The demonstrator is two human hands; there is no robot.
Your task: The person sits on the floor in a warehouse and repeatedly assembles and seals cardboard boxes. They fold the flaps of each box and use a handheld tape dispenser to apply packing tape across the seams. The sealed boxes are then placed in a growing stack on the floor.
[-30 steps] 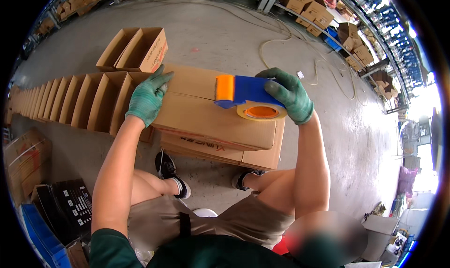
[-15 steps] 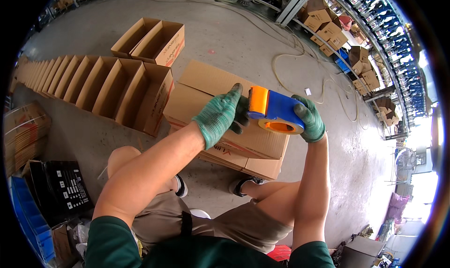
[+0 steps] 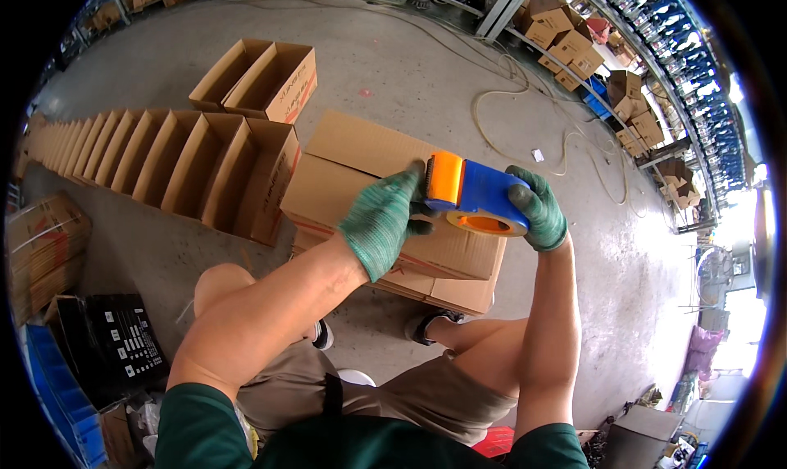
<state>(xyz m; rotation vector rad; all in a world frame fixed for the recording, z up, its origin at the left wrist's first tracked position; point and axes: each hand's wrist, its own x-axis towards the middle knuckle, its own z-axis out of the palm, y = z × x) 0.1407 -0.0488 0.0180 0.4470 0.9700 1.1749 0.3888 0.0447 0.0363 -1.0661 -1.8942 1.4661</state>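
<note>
Tape dispenser point(image 3: 493, 192) hung over a closed carton point(image 3: 361, 151), toward two o'clock in the view — the right hand point(image 3: 541, 212) clasped round its blue rear. Half-curled, the left hand point(image 3: 377, 223) was at its orange end, at nine o'clock — grip impossible to tell. Open cartons point(image 3: 273, 176) stood toward ten o'clock.

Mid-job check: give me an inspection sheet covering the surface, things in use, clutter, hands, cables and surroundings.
Surface: more cardboard beneath the working carton, above a grey floor.
Things in use: blue-and-orange tape dispenser over the working carton, whose top flaps lie down.
Clutter: black box and blue bin, lower left.
Hands: gloved right hand grips the dispenser; gloved left hand is at its orange end, contact unclear.
Cables: pale hose or cable loops across the floor.
Surroundings: row of open cartons at left; metal rack upper right.
</note>
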